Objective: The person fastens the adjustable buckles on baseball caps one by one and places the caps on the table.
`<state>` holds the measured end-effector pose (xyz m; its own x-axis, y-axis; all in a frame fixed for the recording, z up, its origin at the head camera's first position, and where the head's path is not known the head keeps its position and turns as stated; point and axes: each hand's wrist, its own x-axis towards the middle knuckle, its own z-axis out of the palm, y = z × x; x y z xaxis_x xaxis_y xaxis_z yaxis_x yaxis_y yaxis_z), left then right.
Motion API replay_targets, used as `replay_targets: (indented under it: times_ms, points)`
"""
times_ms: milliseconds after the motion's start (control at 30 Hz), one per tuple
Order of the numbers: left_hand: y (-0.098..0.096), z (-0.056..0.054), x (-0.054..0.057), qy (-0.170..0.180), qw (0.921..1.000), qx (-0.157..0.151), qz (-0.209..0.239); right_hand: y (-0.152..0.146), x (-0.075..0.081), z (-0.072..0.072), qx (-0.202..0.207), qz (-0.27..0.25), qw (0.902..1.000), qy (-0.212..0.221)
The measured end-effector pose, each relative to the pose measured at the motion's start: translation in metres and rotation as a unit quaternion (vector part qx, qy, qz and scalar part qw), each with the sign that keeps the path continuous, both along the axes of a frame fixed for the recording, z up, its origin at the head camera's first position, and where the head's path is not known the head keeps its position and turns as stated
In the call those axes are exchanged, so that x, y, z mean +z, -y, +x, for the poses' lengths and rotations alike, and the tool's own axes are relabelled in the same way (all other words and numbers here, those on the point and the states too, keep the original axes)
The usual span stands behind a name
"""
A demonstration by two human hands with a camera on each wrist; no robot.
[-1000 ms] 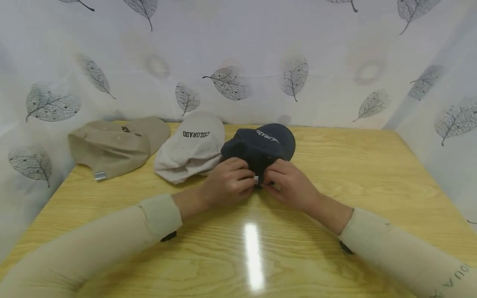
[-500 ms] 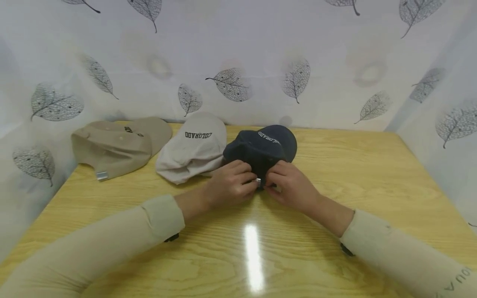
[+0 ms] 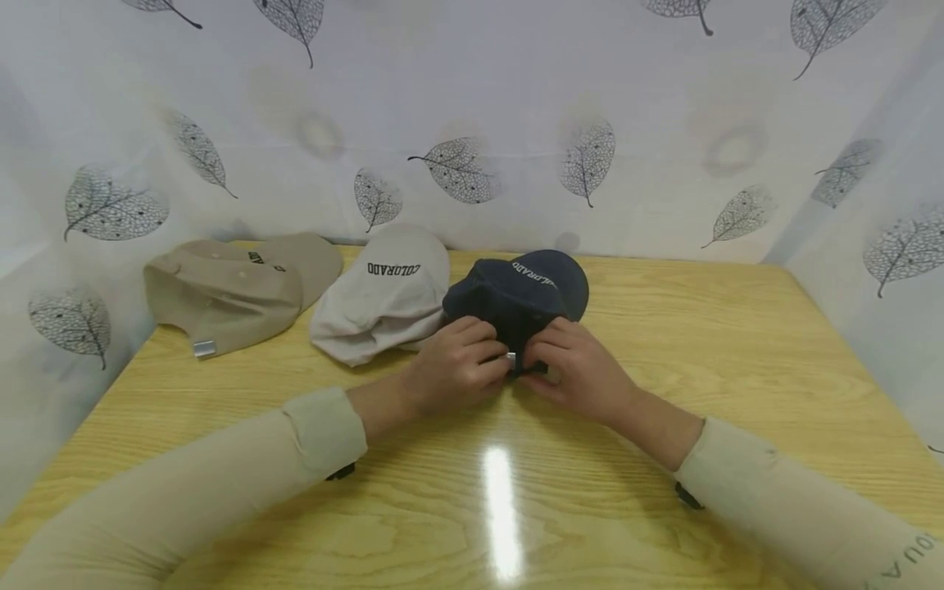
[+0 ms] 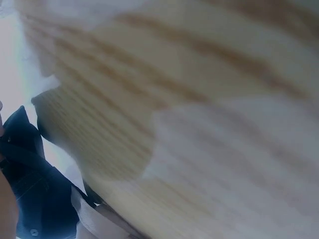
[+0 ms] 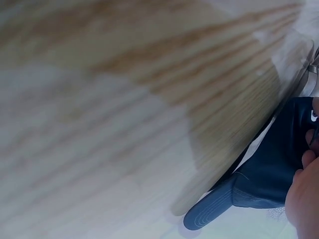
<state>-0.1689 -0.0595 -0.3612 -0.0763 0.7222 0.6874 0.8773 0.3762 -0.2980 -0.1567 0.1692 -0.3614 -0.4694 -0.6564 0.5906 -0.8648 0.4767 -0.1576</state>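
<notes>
A navy baseball cap (image 3: 516, 283) with white COLORADO lettering lies on the table, its brim away from me and its back opening toward me. At that opening, my left hand (image 3: 460, 365) pinches the back edge right beside a small silver buckle (image 3: 510, 360). My right hand (image 3: 578, 369) holds the other side of the opening, thumb and fingertips on the dark strap. In the right wrist view, the cap (image 5: 269, 164) shows from the side with fingers at its back. The left wrist view has part of the cap (image 4: 47, 199) at its lower left.
Left of the navy cap lies an off-white COLORADO cap (image 3: 383, 287), close to it. Farther left is a beige cap (image 3: 229, 291) with a silver buckle. A leaf-patterned curtain (image 3: 516, 123) stands behind the wooden table (image 3: 701, 328).
Both hands stay at the back of the navy cap. My right thumb and fingertips have shifted slightly, and a bit of dark strap now shows between them. The head view has tilted slightly.
</notes>
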Motion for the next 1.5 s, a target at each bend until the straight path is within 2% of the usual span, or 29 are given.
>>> replay_targets:
  times_ms: [167, 300, 433, 533, 600, 700, 867, 1000, 1267, 1500]
  points:
    - [-0.002, 0.005, -0.002, -0.014, 0.9998, -0.012, 0.007, 0.0, -0.002, 0.006, 0.007, -0.01, 0.9999, -0.009]
    - [-0.004, 0.016, -0.009, -0.02, 0.9995, -0.019, 0.013, 0.001, -0.009, 0.018, 0.008, -0.02, 0.9997, -0.01]
    - [-0.004, 0.031, -0.018, -0.002, 0.9997, -0.019, 0.016, 0.001, -0.019, 0.032, 0.008, -0.022, 0.9997, 0.009]
    - [-0.002, 0.037, -0.021, 0.02, 0.9995, -0.014, 0.019, 0.002, -0.021, 0.036, 0.008, -0.018, 0.9996, 0.018]
    - [-0.001, 0.034, -0.019, 0.03, 0.9993, -0.01, 0.018, 0.003, -0.02, 0.032, 0.009, -0.016, 0.9997, 0.014]
    - [0.001, 0.025, -0.013, 0.044, 0.9989, -0.009, 0.014, 0.004, -0.014, 0.021, 0.01, -0.014, 0.9998, 0.01]
    - [-0.002, 0.007, -0.006, 0.029, 0.9993, -0.013, 0.022, 0.001, -0.004, 0.003, 0.008, -0.015, 0.9999, 0.001]
    - [-0.005, -0.002, -0.006, 0.021, 0.9989, -0.019, 0.037, -0.002, -0.002, -0.005, 0.009, -0.018, 0.9998, -0.009]
    - [-0.003, -0.004, -0.01, 0.013, 0.9985, -0.033, 0.042, -0.001, -0.003, -0.005, 0.019, -0.014, 0.9997, -0.01]
    - [-0.006, -0.004, -0.004, 0.006, 0.9986, -0.029, 0.044, -0.004, 0.0, -0.004, 0.014, -0.014, 0.9998, -0.009]
